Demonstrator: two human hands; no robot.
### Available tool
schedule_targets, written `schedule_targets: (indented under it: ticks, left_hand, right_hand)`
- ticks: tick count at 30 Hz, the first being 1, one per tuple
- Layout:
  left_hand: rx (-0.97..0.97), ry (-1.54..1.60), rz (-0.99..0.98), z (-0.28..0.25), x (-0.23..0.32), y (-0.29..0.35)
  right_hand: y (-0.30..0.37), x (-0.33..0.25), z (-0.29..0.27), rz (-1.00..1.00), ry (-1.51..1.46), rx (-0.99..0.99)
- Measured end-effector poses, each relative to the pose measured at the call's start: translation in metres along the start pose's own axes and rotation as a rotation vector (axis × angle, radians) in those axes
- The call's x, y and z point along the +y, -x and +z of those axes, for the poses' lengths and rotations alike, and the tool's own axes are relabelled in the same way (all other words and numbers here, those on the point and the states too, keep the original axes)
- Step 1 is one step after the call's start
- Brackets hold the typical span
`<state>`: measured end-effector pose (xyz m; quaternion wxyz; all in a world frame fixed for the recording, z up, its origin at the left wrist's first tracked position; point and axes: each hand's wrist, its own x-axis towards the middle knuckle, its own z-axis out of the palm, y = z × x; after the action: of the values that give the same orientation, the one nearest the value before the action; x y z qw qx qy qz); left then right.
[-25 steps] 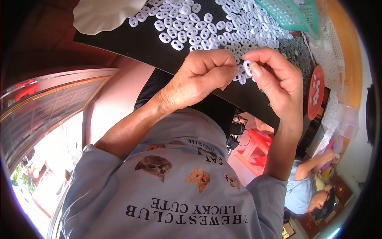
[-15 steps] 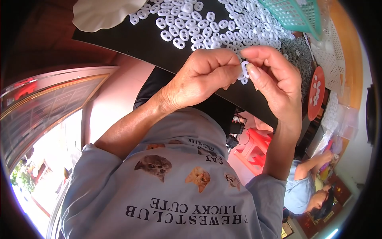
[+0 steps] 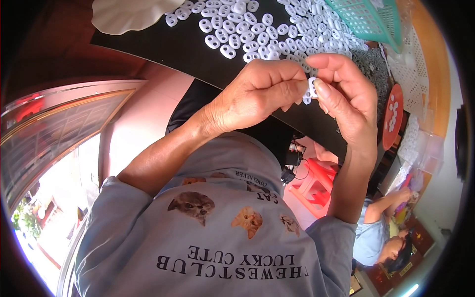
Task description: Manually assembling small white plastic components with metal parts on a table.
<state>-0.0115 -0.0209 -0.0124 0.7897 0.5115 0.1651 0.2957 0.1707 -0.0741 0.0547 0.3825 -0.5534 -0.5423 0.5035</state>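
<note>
Black counter, loose white two-holed ovals. Left fingers pinched tight, contents can't tell; right fingers nip held oval by its edge: small contact, could slip.

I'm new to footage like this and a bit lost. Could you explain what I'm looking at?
There is no machine: a person works with a bare left hand and a bare right hand, seen from above by a wide camera worn on the head, which bends straight edges. On the flat black tabletop lie many small white oval pieces with two holes, near a teal latticed basket and a cream wavy-edged dish. A round red plate holds small white bits. The right hand holds a white two-holed piece; the left, closed beside it, hides whatever it may hold.
</note>
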Motion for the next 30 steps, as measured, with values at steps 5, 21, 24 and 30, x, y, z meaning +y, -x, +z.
schedule_targets:
  ticks: [5,21,24,30]
  left_hand:
    - [0.032,-0.009,-0.007,-0.001,0.004,0.000]
    - [0.089,0.080,-0.022,0.001,0.003,0.000]
    - [0.099,0.153,-0.050,-0.001,0.001,-0.001]
    - [0.106,0.131,-0.111,-0.001,0.005,-0.002]
  right_hand:
    - [-0.003,0.002,0.003,-0.007,-0.018,0.001]
    - [-0.005,0.014,0.018,-0.447,0.641,0.217]
    - [-0.003,0.015,0.015,-0.429,0.657,0.186]
    - [-0.001,0.010,0.013,-0.551,0.817,0.119]
